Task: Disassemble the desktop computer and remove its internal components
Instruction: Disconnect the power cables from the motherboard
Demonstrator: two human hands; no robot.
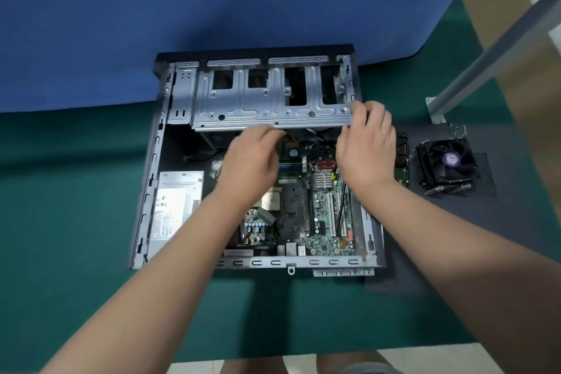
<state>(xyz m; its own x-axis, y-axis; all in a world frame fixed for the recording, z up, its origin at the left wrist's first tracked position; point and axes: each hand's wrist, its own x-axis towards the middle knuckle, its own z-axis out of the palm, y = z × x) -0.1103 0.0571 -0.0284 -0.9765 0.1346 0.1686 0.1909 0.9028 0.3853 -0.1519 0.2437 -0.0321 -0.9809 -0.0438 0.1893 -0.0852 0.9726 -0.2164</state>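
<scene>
The computer case [258, 161] lies open on its side on the green mat [76, 191] in front of me, its circuit board [321, 215] facing up. My left hand [252, 158] reaches in under the near edge of the silver drive cage [267, 94], fingers curled down toward something near the top of the board; the hand itself hides what they touch, so I cannot tell whether they pinch anything. My right hand [367, 146] is over the right end of the cage, fingers bent at its corner, but whether they grip the metal is not clear.

The power supply [176, 206] at the left carries a white label with print too small and blurred to read. To the right, the fan with its cooler [444, 161] sits on the dark side panel [485, 206]; its purple hub sticker is unreadable. A flat part just beside the case is mostly hidden behind my right hand.
</scene>
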